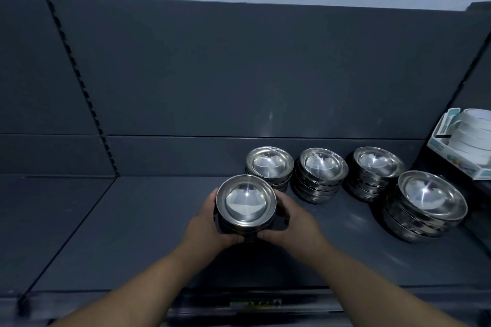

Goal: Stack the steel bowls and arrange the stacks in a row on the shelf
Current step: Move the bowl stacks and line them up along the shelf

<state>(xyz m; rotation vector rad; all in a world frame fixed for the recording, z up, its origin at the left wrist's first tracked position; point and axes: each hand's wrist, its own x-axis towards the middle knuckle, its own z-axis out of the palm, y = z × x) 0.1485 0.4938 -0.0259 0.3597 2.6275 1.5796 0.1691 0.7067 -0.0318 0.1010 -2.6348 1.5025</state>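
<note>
A stack of steel bowls [245, 204] sits between both of my hands near the middle of the dark grey shelf [132, 233]. My left hand [210, 223] wraps its left side and my right hand [289, 220] wraps its right side, thumbs meeting at the front. Behind it, along the back panel, three more bowl stacks stand in a row: one [269, 166] just behind the held stack, one [321, 172] in the middle, one [377, 170] to the right. A larger stack [427, 202] stands nearer the front at the far right.
A boxed set of white dishes [467, 138] sits on the neighbouring shelf at the far right. A slotted upright [79, 82] divides the shelving on the left. The shelf's front edge [252, 302] carries a price label strip.
</note>
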